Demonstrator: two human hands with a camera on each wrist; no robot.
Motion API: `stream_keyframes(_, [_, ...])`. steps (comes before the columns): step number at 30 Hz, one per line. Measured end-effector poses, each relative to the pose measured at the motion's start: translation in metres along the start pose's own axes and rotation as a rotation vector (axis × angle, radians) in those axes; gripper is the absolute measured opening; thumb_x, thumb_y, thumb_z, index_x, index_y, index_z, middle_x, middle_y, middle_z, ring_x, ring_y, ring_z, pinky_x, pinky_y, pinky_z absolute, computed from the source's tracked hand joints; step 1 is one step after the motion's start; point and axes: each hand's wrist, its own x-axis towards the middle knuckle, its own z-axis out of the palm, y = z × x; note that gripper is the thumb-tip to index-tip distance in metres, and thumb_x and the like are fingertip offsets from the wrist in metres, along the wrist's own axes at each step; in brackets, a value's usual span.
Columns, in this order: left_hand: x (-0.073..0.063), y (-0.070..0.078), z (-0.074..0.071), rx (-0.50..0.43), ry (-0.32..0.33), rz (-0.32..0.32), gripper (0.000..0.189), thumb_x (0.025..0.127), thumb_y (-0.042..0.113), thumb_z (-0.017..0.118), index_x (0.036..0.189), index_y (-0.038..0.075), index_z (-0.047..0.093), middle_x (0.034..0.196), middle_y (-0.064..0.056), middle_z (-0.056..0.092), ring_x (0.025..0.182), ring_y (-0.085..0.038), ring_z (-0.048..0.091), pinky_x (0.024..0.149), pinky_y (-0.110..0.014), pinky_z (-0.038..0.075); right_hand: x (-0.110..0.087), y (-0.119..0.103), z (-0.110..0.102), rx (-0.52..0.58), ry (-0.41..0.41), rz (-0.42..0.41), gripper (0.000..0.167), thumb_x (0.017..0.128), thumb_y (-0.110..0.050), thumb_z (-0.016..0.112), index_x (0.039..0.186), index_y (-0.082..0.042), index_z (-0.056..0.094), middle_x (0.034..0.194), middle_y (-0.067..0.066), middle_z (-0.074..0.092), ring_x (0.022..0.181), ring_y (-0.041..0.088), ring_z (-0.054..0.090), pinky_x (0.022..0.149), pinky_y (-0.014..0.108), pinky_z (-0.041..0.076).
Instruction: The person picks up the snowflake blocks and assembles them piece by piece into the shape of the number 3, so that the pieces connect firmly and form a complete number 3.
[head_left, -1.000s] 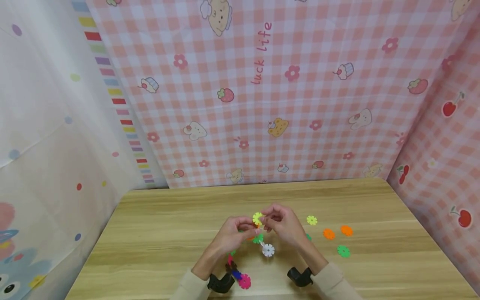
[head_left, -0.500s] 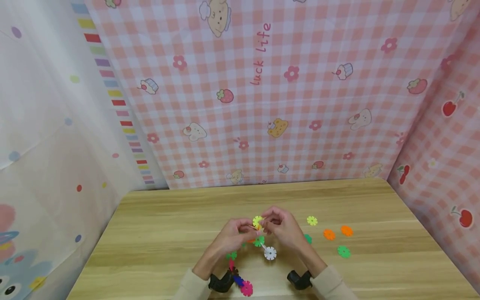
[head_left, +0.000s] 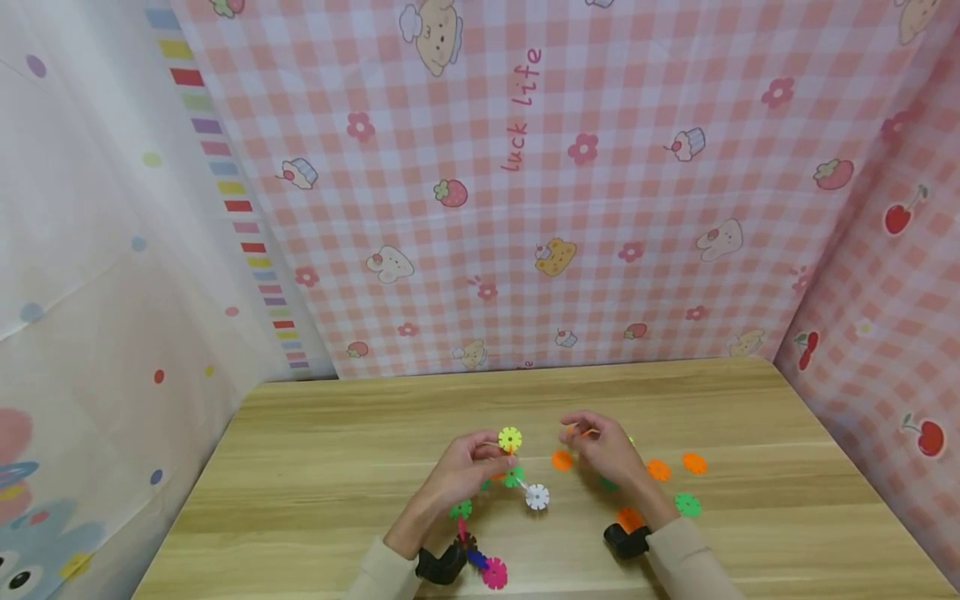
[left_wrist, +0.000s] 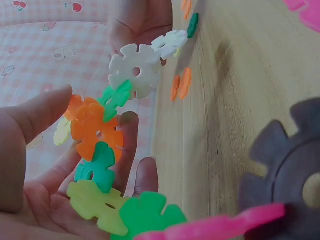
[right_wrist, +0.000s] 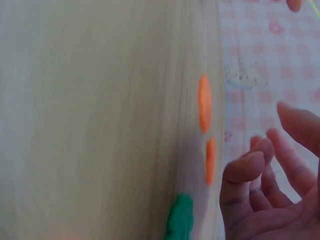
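My left hand [head_left: 472, 468] pinches a chain of notched plastic snowflake discs near its orange disc [left_wrist: 95, 131]. A yellow disc [head_left: 510, 438] stands at the chain's upper end in the head view. Below it come a green disc [head_left: 513, 477] and a white disc [head_left: 537, 497]. The chain's other branch runs down past the left wrist through a green disc [head_left: 461, 508], a dark brown one [left_wrist: 280, 165] and a blue one to a pink disc [head_left: 494, 573]. My right hand [head_left: 603, 446] is apart from the chain, its fingers loosely bent around nothing in the right wrist view [right_wrist: 270, 185].
Loose discs lie on the wooden table [head_left: 337, 450] around the right hand: orange discs [head_left: 694, 463], [head_left: 562, 460] and a green disc [head_left: 687, 504] among them. Another orange disc [head_left: 629, 520] is beside the right wrist's black strap mount [head_left: 626, 542]. A checked cloth [head_left: 480, 208] hangs behind.
My right hand has left the yellow disc and moved right, over the loose discs. Orange discs that its arm and hand covered now show. The left hand still holds the chain in about the same place.
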Motion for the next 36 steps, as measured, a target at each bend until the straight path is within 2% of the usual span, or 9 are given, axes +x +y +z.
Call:
stream_keyframes(3, [-0.001, 0.001, 0.000, -0.011, 0.003, 0.004, 0.046, 0.092, 0.028, 0.072, 0.130, 0.007, 0.057, 0.098, -0.005, 0.072, 0.085, -0.022, 0.065, 0.070, -0.031, 0.051, 0.003, 0.006, -0.006, -0.025, -0.035, -0.017, 0.028, 0.091, -0.008, 0.070, 0.118, 0.000, 0.065, 0.086, 0.010, 0.060, 0.069, 0.018, 0.055, 0.056, 0.025, 0.046])
stream_keyframes(7, [-0.001, 0.002, 0.000, -0.007, 0.003, 0.006, 0.051, 0.093, 0.027, 0.070, 0.136, 0.006, 0.052, 0.099, -0.006, 0.072, 0.083, -0.023, 0.064, 0.064, -0.026, 0.047, 0.004, 0.011, -0.010, -0.079, -0.090, -0.058, 0.029, 0.089, -0.002, 0.070, 0.117, 0.003, 0.064, 0.080, 0.008, 0.059, 0.075, 0.017, 0.056, 0.063, 0.025, 0.046])
stream_keyframes(13, [-0.001, 0.001, 0.000, 0.009, -0.005, 0.018, 0.039, 0.094, 0.024, 0.069, 0.128, 0.009, 0.058, 0.098, -0.005, 0.073, 0.082, -0.023, 0.064, 0.062, -0.025, 0.044, 0.005, 0.013, -0.011, -0.070, -0.150, -0.075, 0.032, 0.085, 0.005, 0.068, 0.117, 0.006, 0.063, 0.077, 0.006, 0.052, 0.074, 0.017, 0.059, 0.063, 0.025, 0.042])
stream_keyframes(16, [-0.001, 0.001, 0.000, 0.014, -0.003, 0.005, 0.032, 0.094, 0.023, 0.069, 0.122, 0.010, 0.061, 0.097, -0.004, 0.073, 0.080, -0.024, 0.062, 0.058, -0.024, 0.042, 0.005, 0.013, -0.009, -0.077, -0.165, -0.066, 0.034, 0.082, 0.002, 0.074, 0.115, 0.006, 0.065, 0.076, 0.006, 0.050, 0.074, 0.018, 0.055, 0.063, 0.025, 0.041])
stream_keyframes(20, [-0.001, 0.000, 0.001, 0.019, 0.001, -0.009, 0.031, 0.094, 0.024, 0.069, 0.121, 0.011, 0.061, 0.096, -0.003, 0.073, 0.079, -0.022, 0.061, 0.057, -0.023, 0.042, 0.007, 0.015, -0.006, -0.161, -0.166, -0.057, 0.033, 0.077, -0.009, 0.084, 0.107, -0.002, 0.071, 0.080, 0.007, 0.051, 0.077, 0.019, 0.045, 0.068, 0.029, 0.038])
stream_keyframes(24, [-0.002, -0.001, 0.001, 0.016, 0.000, -0.008, 0.031, 0.094, 0.023, 0.069, 0.122, 0.010, 0.061, 0.097, -0.004, 0.072, 0.081, -0.023, 0.062, 0.059, -0.024, 0.043, 0.008, 0.014, -0.003, -0.235, -0.166, -0.058, 0.026, 0.074, -0.009, 0.086, 0.097, -0.008, 0.074, 0.085, 0.008, 0.052, 0.082, 0.021, 0.043, 0.072, 0.033, 0.036])
stream_keyframes(30, [-0.002, -0.003, 0.001, 0.024, 0.008, -0.004, 0.030, 0.095, 0.024, 0.068, 0.121, 0.010, 0.061, 0.097, -0.003, 0.072, 0.082, -0.022, 0.062, 0.062, -0.027, 0.045, 0.007, 0.011, -0.002, -0.243, -0.179, -0.033, 0.021, 0.076, -0.004, 0.083, 0.092, -0.008, 0.070, 0.083, 0.007, 0.051, 0.079, 0.021, 0.043, 0.069, 0.031, 0.035])
stream_keyframes(36, [-0.002, 0.000, 0.001, 0.048, 0.021, 0.003, 0.033, 0.093, 0.029, 0.070, 0.120, 0.011, 0.062, 0.106, -0.004, 0.069, 0.096, -0.020, 0.064, 0.081, -0.041, 0.055, 0.005, 0.007, -0.001, -0.249, -0.159, -0.028, 0.024, 0.076, -0.004, 0.083, 0.091, -0.007, 0.064, 0.076, 0.006, 0.047, 0.072, 0.020, 0.043, 0.064, 0.030, 0.035])
